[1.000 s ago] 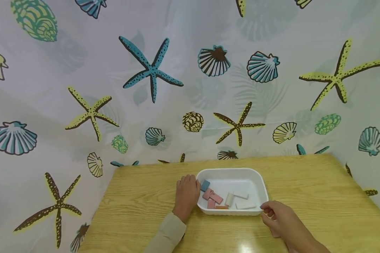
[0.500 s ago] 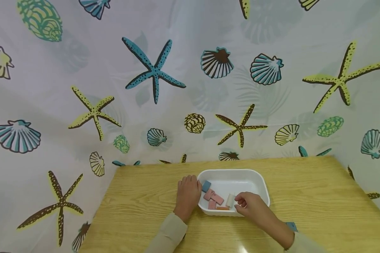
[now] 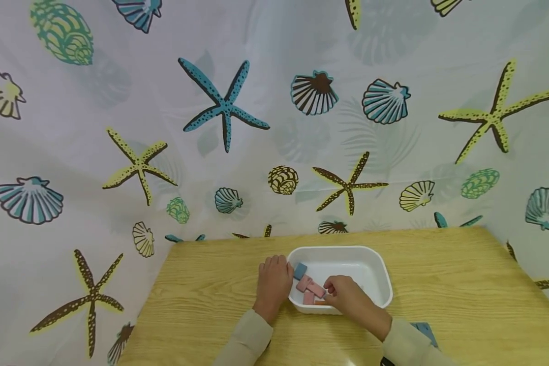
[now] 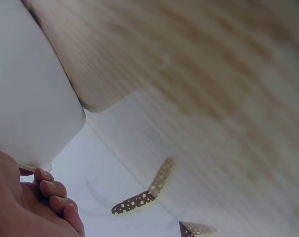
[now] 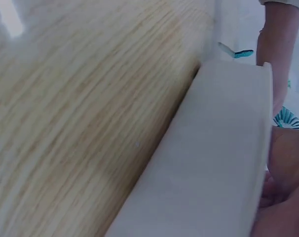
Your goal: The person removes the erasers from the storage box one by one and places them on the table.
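Observation:
A white tray [image 3: 363,252] stands on the table, with small rectangular blocks inside. My left hand [image 3: 274,282] grips its left rim; in the left wrist view the fingers [image 4: 56,190] curl at the tray's edge. Over the tray's front part is my right hand [image 3: 347,295], its thumb and forefinger slightly apart beside the right end of a pink block [image 3: 316,290]. Further pink blocks [image 3: 304,283] and a blue block [image 3: 300,271] lie at the left side. An orange block [image 3: 320,303] shows at the front wall. The right hand hides the white blocks almost wholly.
Blue blocks [image 3: 424,330] lie on the wooden table [image 3: 201,284] beside my right sleeve [image 3: 409,343], which partly covers them. A curtain [image 3: 256,137] printed with shells and starfish hangs behind the table and at its sides.
My right hand has moved left from the tray's right front corner, in over the blocks, now covering the white ones. Blue blocks on the table have come into view. The left hand keeps its hold.

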`<state>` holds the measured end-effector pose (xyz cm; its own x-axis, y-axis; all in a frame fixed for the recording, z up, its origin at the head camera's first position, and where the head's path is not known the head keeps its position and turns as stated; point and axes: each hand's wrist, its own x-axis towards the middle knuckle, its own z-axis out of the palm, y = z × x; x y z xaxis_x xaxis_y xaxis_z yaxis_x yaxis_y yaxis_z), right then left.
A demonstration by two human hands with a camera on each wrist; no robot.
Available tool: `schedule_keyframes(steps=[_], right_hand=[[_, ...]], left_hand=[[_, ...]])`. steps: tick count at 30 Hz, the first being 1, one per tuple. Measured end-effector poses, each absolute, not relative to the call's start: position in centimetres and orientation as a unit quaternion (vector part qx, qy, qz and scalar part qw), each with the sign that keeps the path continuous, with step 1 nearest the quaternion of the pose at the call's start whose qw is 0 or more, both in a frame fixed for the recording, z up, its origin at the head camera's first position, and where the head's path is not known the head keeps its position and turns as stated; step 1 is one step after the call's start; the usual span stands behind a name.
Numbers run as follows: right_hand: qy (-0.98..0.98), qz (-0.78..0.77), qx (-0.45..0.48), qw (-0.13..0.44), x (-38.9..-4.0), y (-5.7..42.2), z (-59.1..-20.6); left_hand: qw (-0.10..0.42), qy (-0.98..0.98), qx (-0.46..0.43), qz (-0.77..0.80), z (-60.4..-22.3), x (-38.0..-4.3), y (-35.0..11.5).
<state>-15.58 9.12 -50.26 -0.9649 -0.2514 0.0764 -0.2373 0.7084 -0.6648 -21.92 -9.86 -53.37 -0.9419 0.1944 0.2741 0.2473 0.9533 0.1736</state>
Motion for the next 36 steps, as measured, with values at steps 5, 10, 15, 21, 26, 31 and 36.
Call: schedule_keyframes(steps=[5, 10, 15, 21, 26, 31, 36], right_hand=[[0.923, -0.355, -0.145, 0.003, -16.3, 8.8, -50.9], [0.931, -0.339, -0.132, 0.002, -16.8, 8.3, -51.0], [0.936, -0.337, -0.101, 0.026, -17.2, 8.0, -51.1], [0.94, -0.328, -0.085, 0.039, -17.4, 7.9, -51.2], [0.945, -0.315, -0.062, 0.06, -17.7, 7.8, -51.2], [0.947, -0.311, -0.058, 0.059, -17.9, 7.7, -51.5], [0.946, -0.316, -0.066, 0.038, -17.9, 7.7, -52.0]], left_hand=[[0.121, -0.981, -0.113, -0.104, -53.4, -21.8, -9.7], [0.129, -0.98, -0.117, -0.099, -53.2, -21.9, -9.6], [0.135, -0.979, -0.119, -0.098, -53.2, -21.9, -9.5], [0.134, -0.979, -0.116, -0.097, -53.2, -21.9, -9.6], [0.132, -0.98, -0.115, -0.092, -53.1, -22.0, -9.6], [0.132, -0.98, -0.116, -0.093, -53.0, -21.9, -9.7], [0.129, -0.981, -0.113, -0.095, -53.1, -21.8, -9.8]])
